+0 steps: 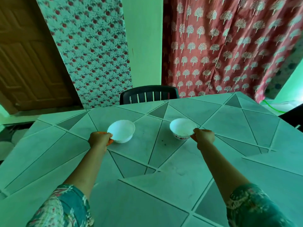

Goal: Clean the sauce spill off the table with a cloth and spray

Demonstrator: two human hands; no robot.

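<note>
A: Where is the spill (pixel 162 142)?
B: Dark specks of sauce on the counter (pixel 164 194), between our two bowls.
A: And our hands?
B: Our left hand (pixel 100 139) pinches the rim of the plain bowl (pixel 122 130), our right hand (pixel 204 137) that of the patterned bowl (pixel 181 128), probably to clear space for wiping. We see no cloth or spray.

both arms stretched forward, nearly straight, well apart. left hand (pixel 100 139) back-up, fingers curled, gripping the near rim of plain white bowl (pixel 123 130). right hand (pixel 204 136) in mirrored pose, fingers curled, pinching the near rim of patterned bowl (pixel 181 128). orange stain shows on the fingertips of both hands. forearms bare. floral sleeves (pixel 65 208) cover the upper arms to about the elbow.
</note>
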